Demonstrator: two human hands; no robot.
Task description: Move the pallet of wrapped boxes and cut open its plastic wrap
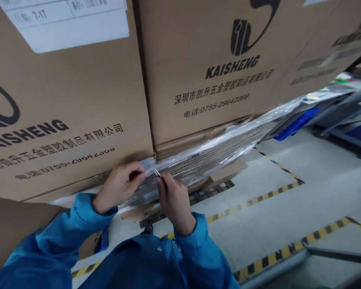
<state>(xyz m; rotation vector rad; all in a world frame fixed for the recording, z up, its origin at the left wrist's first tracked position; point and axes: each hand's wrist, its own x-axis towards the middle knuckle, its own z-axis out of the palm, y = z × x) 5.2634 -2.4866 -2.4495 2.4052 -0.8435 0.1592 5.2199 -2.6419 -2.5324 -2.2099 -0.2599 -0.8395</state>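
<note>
Two large brown cardboard boxes printed "KAISHENG" stand side by side, the left box and the right box. Under them lies a lower layer bound in clear stretch wrap. My left hand is closed in a pinch on the wrap just below the left box's corner. My right hand is closed round a small metal blade, whose tip points up at the wrap between my hands. Both my sleeves are blue.
The stack rests on a pallet on a grey floor. Yellow-and-black hazard tape marks the floor to the right. A blue object and metal frames lie at the far right. A white label sits on the left box.
</note>
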